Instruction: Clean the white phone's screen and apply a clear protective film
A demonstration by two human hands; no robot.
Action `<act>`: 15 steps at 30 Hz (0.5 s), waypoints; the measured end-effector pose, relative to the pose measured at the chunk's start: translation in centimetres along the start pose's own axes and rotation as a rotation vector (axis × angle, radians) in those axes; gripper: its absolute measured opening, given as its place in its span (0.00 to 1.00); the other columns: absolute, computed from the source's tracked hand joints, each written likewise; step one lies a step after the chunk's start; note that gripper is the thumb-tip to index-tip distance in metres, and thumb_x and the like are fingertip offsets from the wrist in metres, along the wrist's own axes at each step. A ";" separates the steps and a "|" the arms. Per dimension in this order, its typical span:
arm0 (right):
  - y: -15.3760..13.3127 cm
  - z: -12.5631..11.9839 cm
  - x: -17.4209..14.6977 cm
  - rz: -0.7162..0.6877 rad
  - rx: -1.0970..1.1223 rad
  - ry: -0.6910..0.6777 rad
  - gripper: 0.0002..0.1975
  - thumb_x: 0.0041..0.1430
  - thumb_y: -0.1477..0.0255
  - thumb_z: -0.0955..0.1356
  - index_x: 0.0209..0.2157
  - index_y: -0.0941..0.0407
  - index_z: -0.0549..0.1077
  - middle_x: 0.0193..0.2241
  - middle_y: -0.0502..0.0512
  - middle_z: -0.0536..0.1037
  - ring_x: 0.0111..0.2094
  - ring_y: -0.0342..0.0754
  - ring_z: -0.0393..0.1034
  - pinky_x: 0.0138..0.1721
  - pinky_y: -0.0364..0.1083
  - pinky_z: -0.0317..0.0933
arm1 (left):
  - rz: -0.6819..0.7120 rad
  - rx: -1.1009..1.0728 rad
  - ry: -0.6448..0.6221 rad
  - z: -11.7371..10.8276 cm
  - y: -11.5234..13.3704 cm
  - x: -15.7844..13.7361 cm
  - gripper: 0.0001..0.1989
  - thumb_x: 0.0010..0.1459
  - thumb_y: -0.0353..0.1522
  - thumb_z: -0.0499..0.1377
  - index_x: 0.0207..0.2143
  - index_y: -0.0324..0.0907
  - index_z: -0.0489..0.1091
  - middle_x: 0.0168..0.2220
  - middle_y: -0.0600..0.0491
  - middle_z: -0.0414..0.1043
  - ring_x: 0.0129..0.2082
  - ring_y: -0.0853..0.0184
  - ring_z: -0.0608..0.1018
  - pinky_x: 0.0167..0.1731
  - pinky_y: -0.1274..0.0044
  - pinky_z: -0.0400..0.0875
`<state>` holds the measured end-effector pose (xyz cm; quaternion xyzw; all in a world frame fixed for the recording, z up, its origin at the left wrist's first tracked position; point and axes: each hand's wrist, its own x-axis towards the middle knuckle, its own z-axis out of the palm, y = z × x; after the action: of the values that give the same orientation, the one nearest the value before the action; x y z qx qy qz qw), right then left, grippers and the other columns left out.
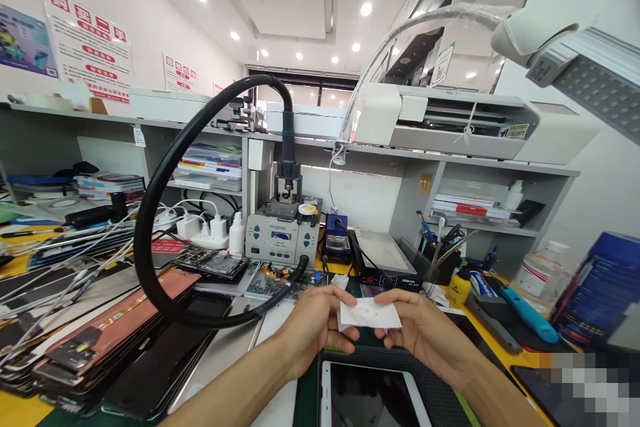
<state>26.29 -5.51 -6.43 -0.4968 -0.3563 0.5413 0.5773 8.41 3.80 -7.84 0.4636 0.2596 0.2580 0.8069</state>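
Between my two hands is a small folded white tissue [370,313], held up above the bench. My left hand [317,323] pinches its left end between thumb and fingers, and my right hand [415,323] grips the right end the same way. Small marks or specks show on its face, too fine to make out. Below my hands a white-framed tablet [373,397] with a dark screen lies on a dark textured mat [440,390]; its lower part is cut off by the frame's edge.
A hot air station [280,237] with a looping black hose [145,227] stands behind. Stacked phone parts [115,327] crowd the left. To the right are a blue-handled tool [529,313], a clear bottle [543,273] and a yellow bottle [457,290]. A lamp [595,73] hangs upper right.
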 end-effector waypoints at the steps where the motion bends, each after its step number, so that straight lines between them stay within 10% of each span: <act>1: 0.0 0.0 0.0 0.003 0.001 0.007 0.06 0.52 0.78 0.72 0.35 0.59 0.78 0.27 0.55 0.79 0.26 0.46 0.73 0.26 0.43 0.67 | 0.000 -0.001 0.004 0.0 0.0 0.0 0.12 0.46 0.24 0.53 0.35 0.38 0.68 0.25 0.47 0.73 0.21 0.67 0.75 0.19 0.76 0.73; 15: -0.1 0.2 -0.1 -0.015 -0.038 0.024 0.06 0.52 0.77 0.72 0.35 0.59 0.78 0.28 0.56 0.79 0.26 0.46 0.73 0.26 0.44 0.66 | -0.025 -0.026 0.039 0.1 0.4 -0.2 0.11 0.51 0.30 0.49 0.38 0.38 0.64 0.25 0.48 0.73 0.20 0.63 0.76 0.18 0.74 0.73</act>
<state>26.12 -5.61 -6.29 -0.5115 -0.3629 0.5242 0.5761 8.23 3.79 -7.45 0.4447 0.2777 0.2604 0.8107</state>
